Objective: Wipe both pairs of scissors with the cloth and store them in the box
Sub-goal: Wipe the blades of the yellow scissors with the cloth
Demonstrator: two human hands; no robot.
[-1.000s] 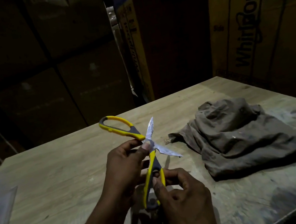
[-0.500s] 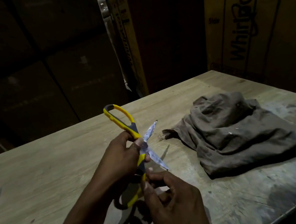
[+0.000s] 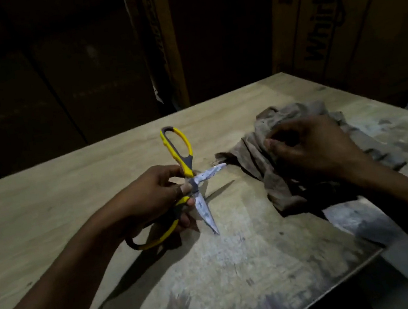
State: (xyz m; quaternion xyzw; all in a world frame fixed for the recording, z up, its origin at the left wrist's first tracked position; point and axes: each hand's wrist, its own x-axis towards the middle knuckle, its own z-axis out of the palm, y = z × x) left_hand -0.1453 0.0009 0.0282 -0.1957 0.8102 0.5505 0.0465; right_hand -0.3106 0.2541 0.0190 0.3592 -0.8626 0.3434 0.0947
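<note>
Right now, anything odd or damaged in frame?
Yes: the scissors in the left hand are splayed open, blades blotchy and stained. The table near them is smeared whitish. The cloth looks dirty.

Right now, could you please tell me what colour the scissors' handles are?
Yellow with dark grey inner grips, seen best in the head view on the scissors held by the left hand.

One pair of scissors (image 3: 193, 185), one cloth (image 3: 259, 156), one table (image 3: 70, 190), two hands.
</note>
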